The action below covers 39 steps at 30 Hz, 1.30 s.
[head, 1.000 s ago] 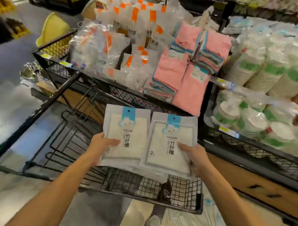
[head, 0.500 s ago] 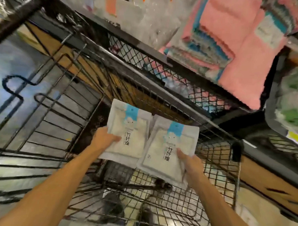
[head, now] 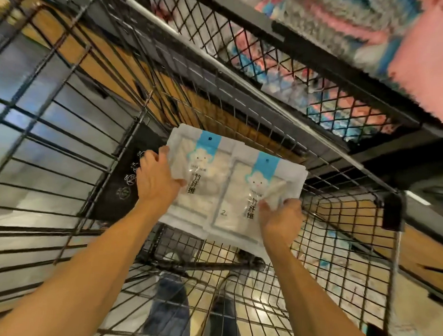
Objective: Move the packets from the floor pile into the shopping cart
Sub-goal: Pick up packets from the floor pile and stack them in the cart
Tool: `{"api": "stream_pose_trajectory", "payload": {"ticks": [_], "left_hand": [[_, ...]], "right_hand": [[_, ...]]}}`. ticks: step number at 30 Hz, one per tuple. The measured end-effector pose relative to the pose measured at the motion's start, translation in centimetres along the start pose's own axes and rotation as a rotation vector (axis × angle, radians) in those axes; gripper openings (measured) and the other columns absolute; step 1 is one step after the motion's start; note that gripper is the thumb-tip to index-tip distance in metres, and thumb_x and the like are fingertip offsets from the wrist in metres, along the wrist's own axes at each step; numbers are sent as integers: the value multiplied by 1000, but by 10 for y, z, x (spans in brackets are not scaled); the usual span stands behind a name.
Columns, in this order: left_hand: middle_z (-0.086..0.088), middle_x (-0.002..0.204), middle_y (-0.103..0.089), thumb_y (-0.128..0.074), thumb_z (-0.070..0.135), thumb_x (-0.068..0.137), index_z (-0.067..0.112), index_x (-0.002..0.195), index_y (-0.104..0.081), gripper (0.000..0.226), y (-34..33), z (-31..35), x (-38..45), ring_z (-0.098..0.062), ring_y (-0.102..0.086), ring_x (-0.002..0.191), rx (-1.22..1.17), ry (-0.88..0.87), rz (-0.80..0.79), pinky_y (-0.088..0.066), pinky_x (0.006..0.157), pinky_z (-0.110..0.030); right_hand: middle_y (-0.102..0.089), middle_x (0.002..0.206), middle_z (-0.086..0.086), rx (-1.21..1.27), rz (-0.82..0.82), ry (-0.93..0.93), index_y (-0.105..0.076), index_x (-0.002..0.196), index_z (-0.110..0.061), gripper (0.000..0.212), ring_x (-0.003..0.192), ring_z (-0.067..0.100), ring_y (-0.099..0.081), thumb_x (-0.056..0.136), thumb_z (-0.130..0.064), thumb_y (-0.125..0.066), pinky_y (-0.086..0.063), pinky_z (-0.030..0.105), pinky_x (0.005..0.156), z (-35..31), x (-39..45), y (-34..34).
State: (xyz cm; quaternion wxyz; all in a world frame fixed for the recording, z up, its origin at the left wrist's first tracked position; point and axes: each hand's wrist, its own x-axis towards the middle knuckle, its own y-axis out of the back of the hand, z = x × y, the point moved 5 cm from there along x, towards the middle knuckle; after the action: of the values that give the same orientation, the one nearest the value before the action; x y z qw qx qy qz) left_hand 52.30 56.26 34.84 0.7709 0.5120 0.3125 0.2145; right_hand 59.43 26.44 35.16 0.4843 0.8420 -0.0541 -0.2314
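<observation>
Two white packets, a left packet (head: 202,177) and a right packet (head: 242,196), each with a blue header strip, a cloud-face emblem and black Chinese characters, are held side by side inside the basket of the black wire shopping cart (head: 338,247), above its mesh floor. The right packet overlaps the left packet's inner edge. More packet edges show beneath both, so each hand carries a small stack; the count cannot be told. The left hand (head: 157,178) grips the left packet's outer edge, thumb curled over its face. The right hand (head: 281,220) pinches the right packet near its lower outer corner, crumpling the film. Whether the stacks touch the cart floor cannot be told. Beyond the cart's far rim, a mesh-fronted display shelf (head: 319,78) holds pink cloth packs (head: 425,62), blurred. Below the cart floor, the person's jeans-clad legs (head: 170,309) are visible through the wire.
</observation>
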Motion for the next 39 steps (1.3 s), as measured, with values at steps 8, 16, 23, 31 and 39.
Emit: {"api": "stream_pose_trajectory", "payload": {"ticks": [8,16,23,31,39], "left_hand": [[-6,121,-57,-64,52,87,22,135,-52,58,32,39,-27,-28,-55,110,300,-277,45,-41,92,-48],[-11,162,-35,-34,63,97,26,152,-43,67,160,105,-73,-28,-29,149,344,-360,112,-19,118,-61],[-7,169,-18,-23,69,98,29,159,-28,73,307,180,-127,-27,-14,156,320,-373,124,-6,122,-62],[-8,144,-55,-30,65,99,26,145,-49,63,401,249,-202,-31,-50,131,249,-525,299,-36,108,-49],[-7,158,-41,-30,67,98,30,153,-39,67,412,296,-262,-32,-40,142,290,-873,225,-30,116,-51]], "right_hand": [[-48,140,8,-307,-50,308,-45,142,-20,78,132,30,-42,80,-52,-82,-36,56,108,-28,-3,42],[-36,163,3,-427,-68,514,-42,153,-27,68,153,25,-25,95,-60,-56,-13,62,123,-73,-45,160],[-47,154,3,-351,50,633,-48,149,-27,66,147,29,-34,94,-63,-51,-19,65,120,-143,-88,299],[-57,143,6,-297,236,677,-48,148,-24,62,135,34,-46,97,-59,-50,-41,54,107,-152,-145,437],[-66,131,8,-251,404,361,-51,146,-24,60,120,33,-61,97,-57,-52,-51,43,88,-65,-215,511]]}}
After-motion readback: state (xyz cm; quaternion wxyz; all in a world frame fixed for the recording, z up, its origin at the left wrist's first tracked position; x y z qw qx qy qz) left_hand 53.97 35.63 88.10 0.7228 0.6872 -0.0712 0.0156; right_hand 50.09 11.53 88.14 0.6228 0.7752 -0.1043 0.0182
